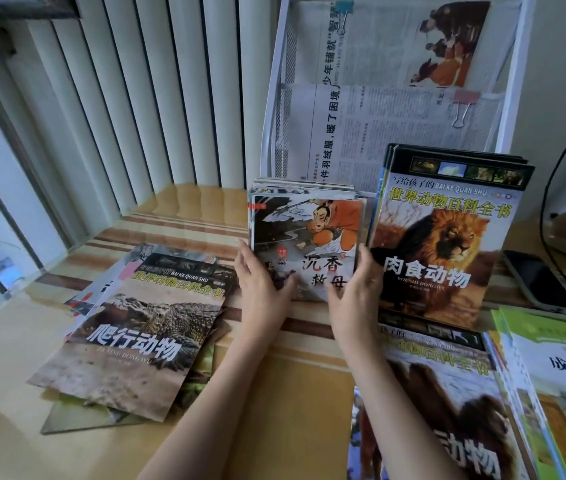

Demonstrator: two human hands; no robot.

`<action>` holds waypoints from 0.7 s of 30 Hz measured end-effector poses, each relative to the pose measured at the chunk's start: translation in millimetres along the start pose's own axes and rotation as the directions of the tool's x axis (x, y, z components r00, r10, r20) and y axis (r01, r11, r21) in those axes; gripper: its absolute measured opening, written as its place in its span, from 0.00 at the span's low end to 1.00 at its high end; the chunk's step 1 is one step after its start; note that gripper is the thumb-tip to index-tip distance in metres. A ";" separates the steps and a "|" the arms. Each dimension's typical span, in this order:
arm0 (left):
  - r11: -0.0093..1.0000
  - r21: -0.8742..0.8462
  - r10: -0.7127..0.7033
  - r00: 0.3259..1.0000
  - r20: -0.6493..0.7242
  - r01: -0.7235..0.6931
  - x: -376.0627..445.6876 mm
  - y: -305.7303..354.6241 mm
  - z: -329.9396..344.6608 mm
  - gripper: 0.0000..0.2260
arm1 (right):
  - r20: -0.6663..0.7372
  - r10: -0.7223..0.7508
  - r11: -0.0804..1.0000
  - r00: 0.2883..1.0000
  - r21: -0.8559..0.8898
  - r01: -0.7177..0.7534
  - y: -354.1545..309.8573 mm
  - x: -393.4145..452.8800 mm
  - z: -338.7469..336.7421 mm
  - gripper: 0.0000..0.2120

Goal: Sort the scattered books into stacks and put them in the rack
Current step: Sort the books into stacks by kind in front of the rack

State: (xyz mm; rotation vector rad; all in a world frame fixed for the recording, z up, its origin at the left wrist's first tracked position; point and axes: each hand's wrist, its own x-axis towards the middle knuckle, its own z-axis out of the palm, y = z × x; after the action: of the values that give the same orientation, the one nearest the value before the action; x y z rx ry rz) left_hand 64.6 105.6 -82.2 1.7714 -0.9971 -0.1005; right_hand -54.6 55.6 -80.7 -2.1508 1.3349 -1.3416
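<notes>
Upright, the small comic stack (309, 237) shows an orange-robed warrior.

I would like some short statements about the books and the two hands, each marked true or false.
1. Both hands hold the small comic stack upright. True: left hand, right hand.
2. The lion book lies flat on the table. False: it stands upright, right of the comic stack.
3. The crocodile book lies at the left on the table. True.
4. The phone lies on the crocodile book. False: it lies at the far right, on the table.
</notes>
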 end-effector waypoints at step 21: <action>0.996 -0.059 0.082 0.921 0.380 -0.064 -97.7 62.9 7.6 0.35 | 0.243 0.230 0.916 0.942 -0.382 -0.125 46.1 -18.2 -80.6 0.11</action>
State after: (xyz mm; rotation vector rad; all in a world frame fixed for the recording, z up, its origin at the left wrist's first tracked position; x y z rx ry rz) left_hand -38.7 158.3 -71.1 1.7042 -1.3275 -0.4336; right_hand -148.8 63.6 -77.3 -2.2664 1.7107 -0.7240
